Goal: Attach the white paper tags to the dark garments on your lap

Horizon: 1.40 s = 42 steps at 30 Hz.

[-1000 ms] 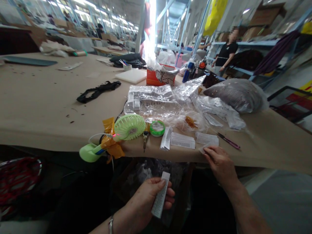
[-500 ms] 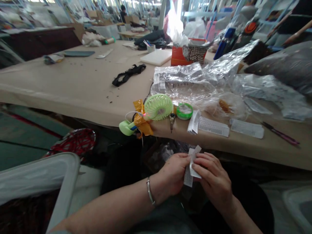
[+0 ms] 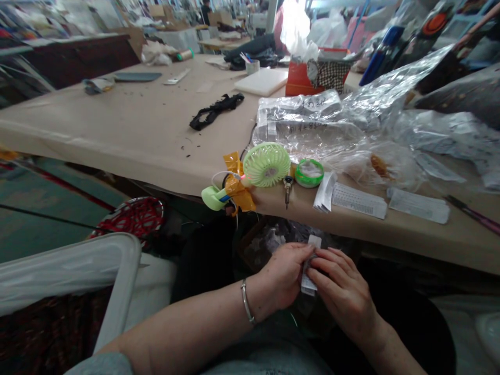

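A small bundle of white printed labels (image 3: 308, 282) is held upright between my two hands, below the table's front edge. My left hand (image 3: 284, 273), with a silver bangle on the wrist, pinches the labels from the left. The fingers of my right hand (image 3: 344, 286) press on them from the right. On the table edge above lie a folded white label stack (image 3: 325, 191), a flat printed stack (image 3: 359, 200) and another stack (image 3: 419, 205). Left of these are a green round container (image 3: 309, 173), a pointed metal tool (image 3: 287, 194) and a green fan (image 3: 266, 164).
Clear plastic bags (image 3: 312, 130) cover the right part of the table (image 3: 156, 125). Dark-bladed snips (image 3: 474, 213) lie at the right edge. A black strap (image 3: 214, 111) is further back. A white bin (image 3: 127, 250) and a red basket (image 3: 135, 221) stand at lower left.
The labels between my hands, which were spread at angles, now lie lined up in one narrow bundle. The view has shifted, so the table's things appear further right.
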Motion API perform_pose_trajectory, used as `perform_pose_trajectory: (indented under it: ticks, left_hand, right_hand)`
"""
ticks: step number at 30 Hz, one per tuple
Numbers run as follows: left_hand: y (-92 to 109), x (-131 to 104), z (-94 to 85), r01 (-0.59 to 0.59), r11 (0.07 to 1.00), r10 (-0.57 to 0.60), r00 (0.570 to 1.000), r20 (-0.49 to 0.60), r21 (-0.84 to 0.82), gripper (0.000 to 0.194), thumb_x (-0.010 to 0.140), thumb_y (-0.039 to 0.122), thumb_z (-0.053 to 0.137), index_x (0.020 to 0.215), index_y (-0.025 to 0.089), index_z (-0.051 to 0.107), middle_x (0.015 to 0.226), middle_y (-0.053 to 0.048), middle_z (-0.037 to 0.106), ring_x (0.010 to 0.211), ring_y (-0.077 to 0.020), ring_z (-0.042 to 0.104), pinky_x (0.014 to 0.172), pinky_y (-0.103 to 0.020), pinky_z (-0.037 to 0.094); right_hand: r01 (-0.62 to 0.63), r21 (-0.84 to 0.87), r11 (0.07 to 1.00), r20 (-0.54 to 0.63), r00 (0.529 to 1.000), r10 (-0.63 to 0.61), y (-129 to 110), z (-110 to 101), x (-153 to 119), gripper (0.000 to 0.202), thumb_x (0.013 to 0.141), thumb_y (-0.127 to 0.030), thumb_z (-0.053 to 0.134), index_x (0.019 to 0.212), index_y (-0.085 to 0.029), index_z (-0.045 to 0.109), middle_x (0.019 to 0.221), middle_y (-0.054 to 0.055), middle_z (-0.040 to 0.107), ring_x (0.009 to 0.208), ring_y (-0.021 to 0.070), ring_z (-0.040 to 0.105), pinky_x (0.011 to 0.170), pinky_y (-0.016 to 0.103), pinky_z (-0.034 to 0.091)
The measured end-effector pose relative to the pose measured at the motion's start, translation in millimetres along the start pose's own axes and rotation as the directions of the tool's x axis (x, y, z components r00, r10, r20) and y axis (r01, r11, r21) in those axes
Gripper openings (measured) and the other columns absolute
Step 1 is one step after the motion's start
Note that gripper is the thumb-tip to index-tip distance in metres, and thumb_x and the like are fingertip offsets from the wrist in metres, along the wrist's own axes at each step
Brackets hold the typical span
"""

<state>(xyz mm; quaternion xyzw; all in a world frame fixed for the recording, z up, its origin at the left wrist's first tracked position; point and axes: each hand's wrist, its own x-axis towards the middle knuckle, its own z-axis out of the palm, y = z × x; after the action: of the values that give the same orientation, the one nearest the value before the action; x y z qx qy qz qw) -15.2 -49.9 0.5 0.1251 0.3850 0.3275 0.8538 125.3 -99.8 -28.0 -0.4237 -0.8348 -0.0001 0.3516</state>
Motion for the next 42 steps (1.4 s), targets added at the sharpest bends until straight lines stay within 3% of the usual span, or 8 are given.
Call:
perform_pose_trajectory:
  ticks: [7,10,14,19,28,32,36,42]
  left_hand:
    - [-1,0,-5.0,-0.002,0.999,0.001,1.0,0.024,0.04,0.025,0.067,0.027,0.078,0.073,0.01,0.061,0.064,0.0,0.058,0.053,-0.0061,0.052,0.051,-0.017,0.035]
    - [3,-4,-5.5,0.042,0.994,-0.046,0.998,0.031,0.105,0.022,0.077,0.03,0.069,0.081,0.01,0.061,0.063,-0.002,0.06,0.051,-0.009,0.056,0.052,-0.02,0.042]
    - [6,-13,-5.1,0.155,0.962,-0.181,0.978,0.1,0.224,0.025,0.085,0.035,0.059,0.091,0.011,0.061,0.063,-0.004,0.061,0.05,-0.0134,0.061,0.052,-0.025,0.049]
    - [3,-22,-5.6,0.12,0.953,-0.173,0.969,0.174,0.279,0.032,0.078,0.043,0.066,0.085,0.012,0.061,0.062,-0.002,0.061,0.049,-0.011,0.059,0.05,-0.021,0.047]
    - [3,-18,-12.9,0.145,0.907,-0.232,0.955,0.183,0.395,0.037,0.07,0.047,0.071,0.073,0.013,0.058,0.059,0.0,0.059,0.046,-0.0094,0.056,0.049,-0.022,0.046]
    - [5,-16,-16.2,0.172,0.91,-0.27,0.936,0.225,0.378,0.035,0.07,0.045,0.07,0.072,0.013,0.058,0.058,0.001,0.057,0.047,-0.0105,0.057,0.047,-0.023,0.047]
    - [7,-19,-18.0,0.196,0.907,-0.321,0.895,0.31,0.372,0.033,0.072,0.045,0.068,0.076,0.014,0.058,0.059,0.001,0.057,0.048,-0.0106,0.058,0.048,-0.023,0.048]
    - [3,-23,-18.4,0.144,0.902,-0.306,0.879,0.366,0.408,0.032,0.075,0.044,0.064,0.074,0.014,0.056,0.059,0.001,0.056,0.048,-0.0102,0.057,0.048,-0.022,0.046]
  right_hand:
    - [-0.009,0.073,0.997,0.003,1.0,0.009,-3,1,-1,0.025,0.084,-0.009,0.061,0.107,-0.018,0.065,0.104,0.008,0.07,0.112,0.0228,0.059,0.104,0.044,0.041]
    - [-0.189,0.266,0.945,-0.079,0.973,0.216,-1,-3,-4,0.026,0.083,-0.021,0.065,0.108,-0.02,0.063,0.107,0.008,0.066,0.112,0.0242,0.057,0.099,0.041,0.045]
    - [-0.568,0.605,0.559,0.029,0.717,0.697,9,-5,-3,0.014,0.084,-0.029,0.061,0.097,-0.023,0.063,0.095,0.004,0.066,0.089,0.018,0.063,0.078,0.03,0.052]
    - [-0.67,0.735,0.108,0.409,0.564,0.717,13,0,5,0.013,0.078,-0.034,0.068,0.079,-0.021,0.065,0.082,0.0,0.064,0.073,0.0135,0.059,0.067,0.024,0.05]
    - [-0.7,0.705,0.112,0.43,0.548,0.717,3,-1,7,0.016,0.075,-0.031,0.07,0.067,-0.019,0.063,0.08,0.001,0.063,0.073,0.0128,0.057,0.064,0.021,0.046]
    - [-0.713,0.701,-0.022,0.545,0.515,0.662,7,-2,3,0.015,0.074,-0.031,0.072,0.087,-0.024,0.067,0.082,-0.001,0.065,0.07,0.0116,0.059,0.064,0.021,0.048]
    - [-0.692,0.704,-0.16,0.68,0.592,0.433,12,-3,0,0.045,0.068,-0.034,0.077,0.11,-0.027,0.065,0.111,0.005,0.065,0.092,0.0193,0.065,0.076,0.028,0.053]
    - [-0.649,0.7,-0.299,0.714,0.632,0.301,13,4,-1,0.033,0.062,-0.037,0.081,0.09,-0.025,0.069,0.132,0.006,0.054,0.108,0.0254,0.062,0.082,0.033,0.054]
